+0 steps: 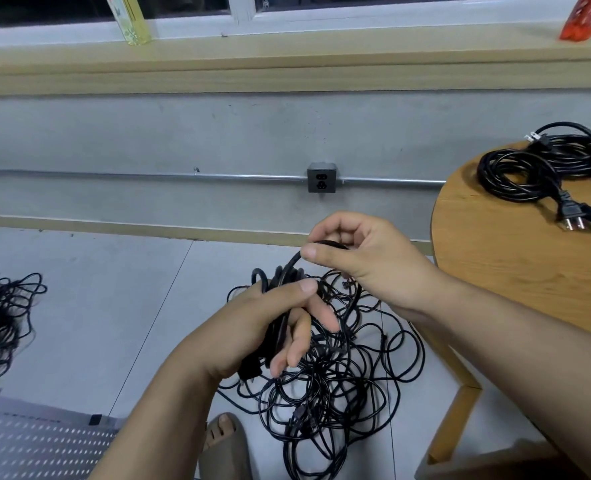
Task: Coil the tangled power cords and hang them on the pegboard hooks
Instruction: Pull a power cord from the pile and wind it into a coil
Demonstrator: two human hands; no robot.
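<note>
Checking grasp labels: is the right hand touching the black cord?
Touching. The head view shows the right hand pinching the black cord between thumb and forefinger.

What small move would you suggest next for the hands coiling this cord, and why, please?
Probably lay the loop the right hand pinches into the left hand, which grips several coils; the rest trails into the tangled pile below.

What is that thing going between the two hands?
A stretch of black cord arcs from the left hand, which grips its coiled loops, up to the right hand, which pinches it. The head view shows it.
</note>
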